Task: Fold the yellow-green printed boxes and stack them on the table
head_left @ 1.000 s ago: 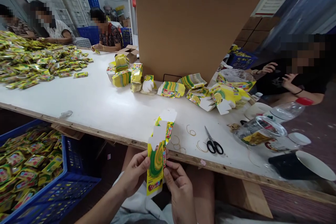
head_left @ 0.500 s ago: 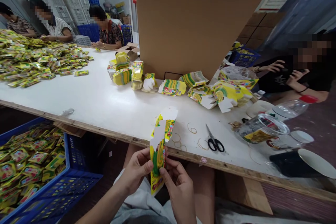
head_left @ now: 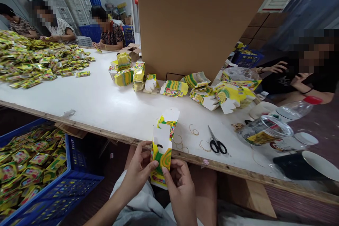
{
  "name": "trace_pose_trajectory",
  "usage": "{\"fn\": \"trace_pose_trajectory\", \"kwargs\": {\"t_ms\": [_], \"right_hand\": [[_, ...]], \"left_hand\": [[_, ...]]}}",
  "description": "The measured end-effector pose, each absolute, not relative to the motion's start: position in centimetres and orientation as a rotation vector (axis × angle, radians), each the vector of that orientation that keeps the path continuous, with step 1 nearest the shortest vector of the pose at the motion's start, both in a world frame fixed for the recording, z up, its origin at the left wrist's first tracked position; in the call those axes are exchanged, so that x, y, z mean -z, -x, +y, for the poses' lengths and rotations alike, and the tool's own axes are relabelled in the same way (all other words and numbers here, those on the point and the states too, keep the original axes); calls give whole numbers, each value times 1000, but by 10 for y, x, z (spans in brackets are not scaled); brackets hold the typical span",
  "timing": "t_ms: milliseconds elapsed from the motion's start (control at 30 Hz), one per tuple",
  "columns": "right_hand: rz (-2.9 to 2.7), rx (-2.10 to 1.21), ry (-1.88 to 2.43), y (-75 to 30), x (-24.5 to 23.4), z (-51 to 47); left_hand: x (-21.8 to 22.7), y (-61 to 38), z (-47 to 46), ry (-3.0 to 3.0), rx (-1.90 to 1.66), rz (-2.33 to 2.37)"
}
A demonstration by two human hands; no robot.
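Between my two hands is a small yellow-and-green printed carton [head_left: 162,159], held just off the table's front edge with its white flap pointing up. My left hand [head_left: 139,169] pinches its left side, thumb on the front. On the right side my right hand [head_left: 180,185] grips it with thumb and fingers. Whether the carton's far end is folded is hidden. Just beyond it, another carton [head_left: 169,118] of the same print lies on the table edge with a white flap showing. Scissors [head_left: 217,143] with black handles and a few rubber bands [head_left: 194,129] lie to the right.
Stacks of flat cartons [head_left: 173,88] stand along a large cardboard sheet [head_left: 196,21]. Filled packets [head_left: 47,60] heap at the left; a blue crate [head_left: 84,183] of packets sits below. Jars [head_left: 265,130] and a dark cup [head_left: 299,165] stand right. Several people work around.
The carton in my hands has turned so its broad printed face and white flap now face me more. My hands have barely shifted.
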State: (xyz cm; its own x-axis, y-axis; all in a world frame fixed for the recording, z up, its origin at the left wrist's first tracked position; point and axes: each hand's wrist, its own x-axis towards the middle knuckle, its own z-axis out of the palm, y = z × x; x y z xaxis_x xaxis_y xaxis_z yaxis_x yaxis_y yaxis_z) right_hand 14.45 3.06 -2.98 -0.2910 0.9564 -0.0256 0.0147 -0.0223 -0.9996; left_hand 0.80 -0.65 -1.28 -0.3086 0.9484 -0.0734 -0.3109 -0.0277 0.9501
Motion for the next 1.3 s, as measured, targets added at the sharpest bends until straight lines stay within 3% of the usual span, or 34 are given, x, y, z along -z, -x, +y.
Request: {"fn": "trace_pose_trajectory", "kwargs": {"t_ms": [333, 700, 900, 1100, 1300], "right_hand": [[-1633, -1658, 839, -168, 3, 57], [-1787, -1449, 817, -163, -4, 67], [-1480, -1351, 955, -167, 0, 65], [-1722, -1702, 972, -164, 5, 62], [-1959, -1452, 1129, -159, 10, 61]], "left_hand": [[1, 9, -18, -809, -1314, 882], [1, 7, -24, -810, -1262, 862], [9, 7, -18, -877, -1330, 1047], [14, 4, -19, -1053, -1255, 1255], [9, 5, -21, -903, -1278, 1049]]}}
